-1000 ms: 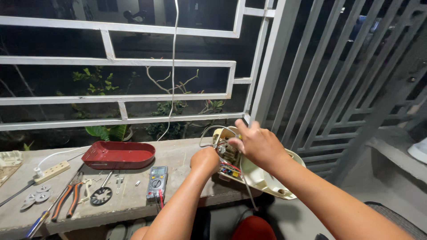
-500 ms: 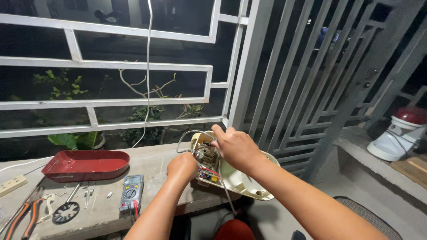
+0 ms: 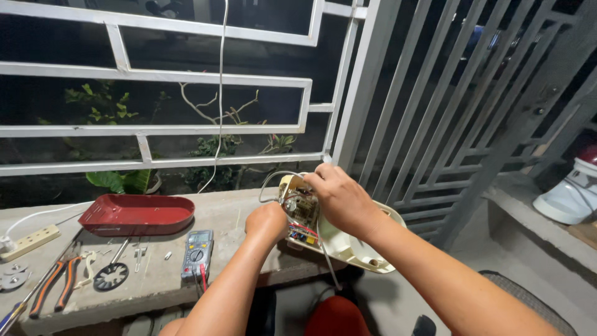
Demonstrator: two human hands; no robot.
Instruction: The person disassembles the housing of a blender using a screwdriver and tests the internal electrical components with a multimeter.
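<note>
An opened cream plastic appliance housing (image 3: 354,246) rests on the right end of a concrete ledge (image 3: 224,214), its circuit board (image 3: 301,211) and coloured wires exposed. My left hand (image 3: 266,223) is closed against the left side of the board. My right hand (image 3: 339,198) grips the housing's upper end from above, fingers curled over the board. A thin wire loops out from the top of the board.
On the ledge lie a red plastic cover (image 3: 137,213), a multimeter (image 3: 198,252), orange-handled pliers (image 3: 56,283), a black slotted disc (image 3: 111,275), small screws and a white power strip (image 3: 28,241). White metal bars (image 3: 367,93) rise behind. A white-and-red appliance (image 3: 575,190) stands at right.
The view has swung slightly; both hands stay on the opened housing, with the right hand shifted a little over the board.
</note>
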